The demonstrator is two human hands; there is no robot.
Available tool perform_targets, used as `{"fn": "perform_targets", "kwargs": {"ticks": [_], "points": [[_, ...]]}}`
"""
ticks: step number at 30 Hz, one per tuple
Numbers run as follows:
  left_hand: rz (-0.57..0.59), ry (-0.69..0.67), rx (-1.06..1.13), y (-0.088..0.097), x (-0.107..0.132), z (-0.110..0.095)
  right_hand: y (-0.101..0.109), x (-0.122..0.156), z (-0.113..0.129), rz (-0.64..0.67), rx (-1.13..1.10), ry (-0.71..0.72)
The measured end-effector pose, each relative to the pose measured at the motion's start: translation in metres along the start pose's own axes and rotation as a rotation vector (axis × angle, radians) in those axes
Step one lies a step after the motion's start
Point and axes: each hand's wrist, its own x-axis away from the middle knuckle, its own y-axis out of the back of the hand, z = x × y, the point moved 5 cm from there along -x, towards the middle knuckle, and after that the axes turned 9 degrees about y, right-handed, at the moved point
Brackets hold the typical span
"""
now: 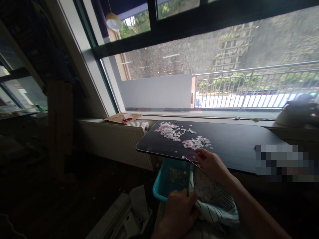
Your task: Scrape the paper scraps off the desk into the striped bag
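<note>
My right hand [211, 162] pinches a thin flat card [191, 157] with a reddish pattern at the near edge of the dark table [231, 142]. Just beyond it lies a pile of small whitish-pink paper pieces [196, 142]; a second pile of pieces [169, 130] spreads farther left. Below the table edge, my left hand [178, 209] is closed on the rim of a white bag [219, 210] with dark lines, which gapes open and has pale pieces inside. Left of the bag stands a teal basin [158, 189] with small bits in it.
Red-handled scissors [127, 119] lie on brown paper [113, 117] on the sill, above a radiator [119, 141]. A box of white items [132, 212] sits on the floor at lower left. A blurred patch covers the table's right end.
</note>
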Motion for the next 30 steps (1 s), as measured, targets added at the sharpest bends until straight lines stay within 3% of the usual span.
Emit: {"fn": "perform_targets", "kwargs": {"ticks": [4,12,18,21,24,30], "points": [[0.006,0.009,0.012,-0.001,0.000,0.000,0.011,0.001,-0.007,-0.092,0.108,-0.052],[0.021,0.011,0.016,0.001,0.001,0.000,-0.013,-0.004,0.020,0.057,-0.018,-0.025],[0.028,0.020,-0.002,0.001,-0.001,0.000,0.000,-0.007,-0.010,-0.037,-0.216,-0.176],[0.034,0.013,0.006,0.000,-0.002,-0.001,-0.002,-0.013,-0.022,-0.057,-0.222,-0.138],[0.033,0.017,0.006,-0.001,-0.001,0.000,-0.011,-0.020,-0.016,-0.048,-0.135,-0.058],[0.039,0.010,0.015,-0.002,0.000,0.001,-0.027,-0.012,0.007,0.130,-0.219,0.050]]}}
